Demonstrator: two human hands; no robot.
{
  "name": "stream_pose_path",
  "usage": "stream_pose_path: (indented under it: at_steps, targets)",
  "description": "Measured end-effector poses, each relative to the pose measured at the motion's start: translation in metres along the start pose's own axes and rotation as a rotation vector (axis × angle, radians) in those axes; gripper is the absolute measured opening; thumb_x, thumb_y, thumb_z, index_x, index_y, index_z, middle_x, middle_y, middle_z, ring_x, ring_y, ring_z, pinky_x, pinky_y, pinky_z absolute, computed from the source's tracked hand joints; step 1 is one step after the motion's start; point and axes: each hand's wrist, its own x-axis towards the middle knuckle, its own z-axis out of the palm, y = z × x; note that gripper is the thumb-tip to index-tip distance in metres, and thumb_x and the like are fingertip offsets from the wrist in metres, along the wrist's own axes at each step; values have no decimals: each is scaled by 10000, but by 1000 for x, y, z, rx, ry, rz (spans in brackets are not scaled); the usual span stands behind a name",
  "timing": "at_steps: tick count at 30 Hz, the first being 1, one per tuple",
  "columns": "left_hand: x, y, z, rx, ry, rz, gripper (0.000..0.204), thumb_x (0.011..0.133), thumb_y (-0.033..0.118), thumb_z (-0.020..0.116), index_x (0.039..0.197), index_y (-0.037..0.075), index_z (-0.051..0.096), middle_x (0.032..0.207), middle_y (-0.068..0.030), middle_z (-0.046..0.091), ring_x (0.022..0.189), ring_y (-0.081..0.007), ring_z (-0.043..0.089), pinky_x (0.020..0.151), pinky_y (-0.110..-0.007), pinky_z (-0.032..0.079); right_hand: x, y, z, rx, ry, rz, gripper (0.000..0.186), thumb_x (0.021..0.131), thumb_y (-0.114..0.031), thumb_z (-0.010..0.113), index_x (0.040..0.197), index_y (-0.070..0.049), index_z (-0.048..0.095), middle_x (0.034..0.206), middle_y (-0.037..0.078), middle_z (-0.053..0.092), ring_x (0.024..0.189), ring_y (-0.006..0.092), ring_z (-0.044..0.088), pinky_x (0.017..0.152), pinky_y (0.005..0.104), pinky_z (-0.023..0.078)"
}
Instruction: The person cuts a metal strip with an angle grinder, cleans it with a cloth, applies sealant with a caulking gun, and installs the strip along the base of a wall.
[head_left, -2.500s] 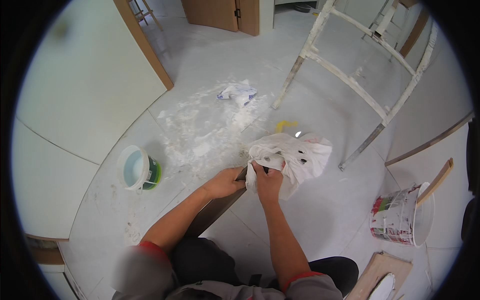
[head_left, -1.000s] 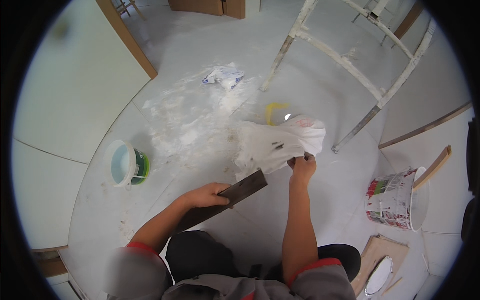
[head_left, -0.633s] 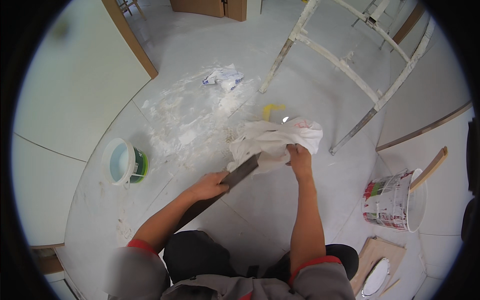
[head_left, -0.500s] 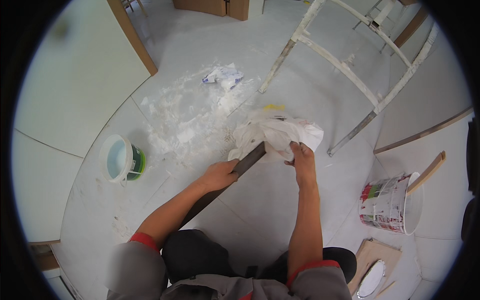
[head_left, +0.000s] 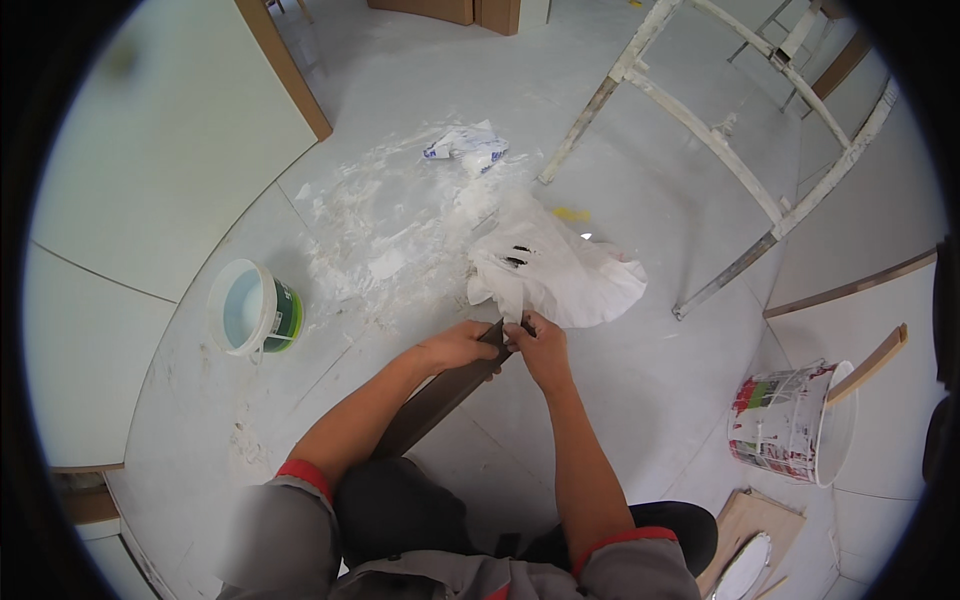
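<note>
Left hand (head_left: 462,347) grips a board (head_left: 436,402), right hand (head_left: 542,350) pinches cloth (head_left: 560,278). The bucket (head_left: 775,425) holds a stick (head_left: 870,364), the pail (head_left: 287,313) something whitish (head_left: 243,312)

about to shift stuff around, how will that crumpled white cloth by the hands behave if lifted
The white cloth will probably flop and sag, since it lies in loose folds. It looks thin, so likely light for its size. It may bunch where it narrows near the right hand.
</note>
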Motion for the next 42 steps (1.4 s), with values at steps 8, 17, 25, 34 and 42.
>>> stream_pose_path:
  at_steps: [8, 17, 25, 34, 42]
  targets:
    - [-5, 9, 4, 24, 29, -33, 256, 944, 60, 544, 1185, -21, 577, 951, -109, 671, 839, -191, 686, 750, -334, 583, 10, 18, 9, 54, 142, 0, 156, 876, -115, 673, 961, 16, 681, 743, 70, 676, 657, 122, 619, 621, 294, 498]
    - [-11, -4, 4, -16, 30, -109, 289, 939, 56, 545, 1220, -12, 566, 978, -113, 658, 854, -184, 677, 745, -342, 592, 7, 25, 7, -100, 50, 9, 168, 840, -129, 726, 875, 16, 650, 713, 78, 673, 644, 138, 637, 621, 318, 507]
    - [-6, 1, 1, 8, 26, -111, 282, 937, 66, 545, 1211, -3, 557, 981, -102, 646, 866, -187, 672, 742, -345, 593, 14, 45, 3, -158, 39, -35, 178, 842, -139, 740, 925, 11, 692, 714, 49, 673, 652, 111, 611, 628, 291, 504]
    - [-20, 9, 4, 33, -1, -141, 277, 940, 99, 562, 1198, -2, 557, 941, -108, 664, 840, -193, 678, 741, -352, 586, 20, 56, 1, -148, 130, 22, 200, 833, -151, 735, 951, 5, 694, 742, 86, 680, 640, 141, 609, 613, 312, 498]
    - [-30, -23, -11, 165, -89, -179, 300, 945, 111, 549, 1231, 21, 558, 935, -97, 677, 805, -178, 676, 730, -338, 570, 21, 61, -28, -499, 23, -122, 234, 793, -170, 746, 950, -10, 678, 845, 126, 709, 714, 218, 688, 681, 344, 530]
